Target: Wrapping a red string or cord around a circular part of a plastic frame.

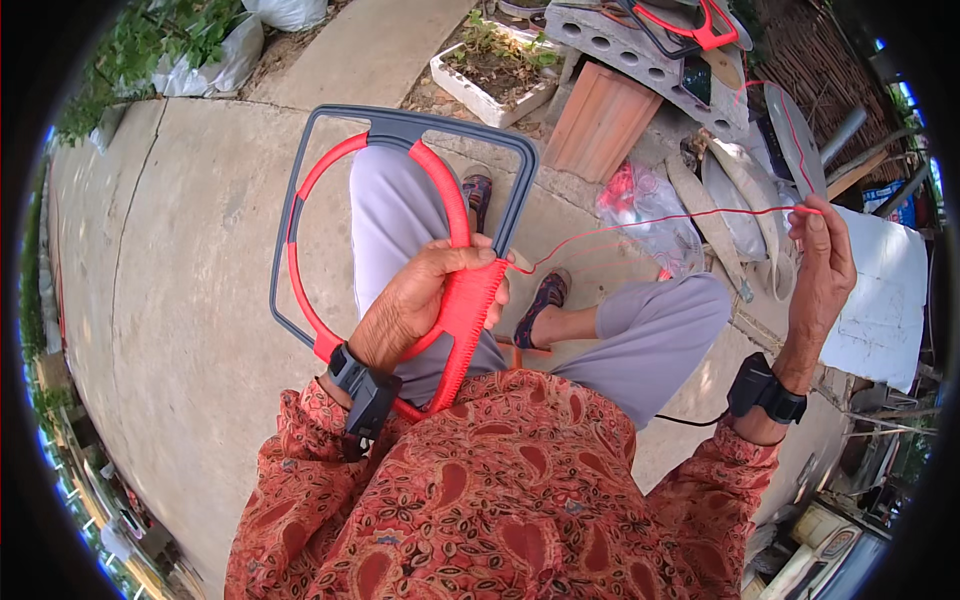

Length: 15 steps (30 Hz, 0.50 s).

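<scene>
A dark grey frame [460, 124] with rounded corners leans over my left thigh, joined to an inner ring [302, 272] bound in red cord. My left hand [408, 292] is closed round its right side, thumb on top, where tight red windings [466, 308] cover a broad joint. Out of these windings, beside the grey bar, runs a loose red cord [640, 222]. It stretches with a slight sag to my right hand [824, 252], which is raised far to the right and pinches it between thumb and fingers. The frame's lower end is partly hidden behind my left wrist.
A similar red and grey frame [700, 30] lies on a concrete block [610, 48] at the top right. Below are a brown hollow brick [602, 120], a white planter [480, 95] and a clear plastic bag [650, 225]. A white board [880, 300] stands near my right hand.
</scene>
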{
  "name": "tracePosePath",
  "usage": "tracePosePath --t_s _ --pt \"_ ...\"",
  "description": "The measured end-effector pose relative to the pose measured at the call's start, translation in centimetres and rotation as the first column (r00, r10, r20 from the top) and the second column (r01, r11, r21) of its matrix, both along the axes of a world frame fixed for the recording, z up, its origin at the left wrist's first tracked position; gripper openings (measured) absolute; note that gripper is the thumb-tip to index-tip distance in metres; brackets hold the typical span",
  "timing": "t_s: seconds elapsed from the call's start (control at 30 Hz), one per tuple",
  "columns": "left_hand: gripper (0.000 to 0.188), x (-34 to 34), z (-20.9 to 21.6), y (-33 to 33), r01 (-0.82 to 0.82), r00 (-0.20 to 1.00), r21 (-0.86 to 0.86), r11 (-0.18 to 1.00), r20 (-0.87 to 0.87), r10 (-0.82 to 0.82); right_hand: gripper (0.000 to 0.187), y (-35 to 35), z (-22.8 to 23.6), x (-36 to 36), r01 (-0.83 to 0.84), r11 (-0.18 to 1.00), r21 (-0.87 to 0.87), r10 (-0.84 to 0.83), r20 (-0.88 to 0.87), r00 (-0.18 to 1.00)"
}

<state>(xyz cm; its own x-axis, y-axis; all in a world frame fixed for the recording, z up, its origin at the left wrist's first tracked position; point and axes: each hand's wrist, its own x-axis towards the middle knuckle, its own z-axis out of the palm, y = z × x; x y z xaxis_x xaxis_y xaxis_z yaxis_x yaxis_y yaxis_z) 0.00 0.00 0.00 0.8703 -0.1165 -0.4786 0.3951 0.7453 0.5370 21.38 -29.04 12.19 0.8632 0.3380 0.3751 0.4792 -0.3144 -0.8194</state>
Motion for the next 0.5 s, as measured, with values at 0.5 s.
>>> tracePosePath --t_s 0.5 --pt "0.05 -0.5 0.8 -4.9 -0.574 0.812 0.814 -0.088 0.58 0.066 0.011 13.3 -4.0 -5.9 -0.458 0.863 -0.215 0.501 0.245 0.83"
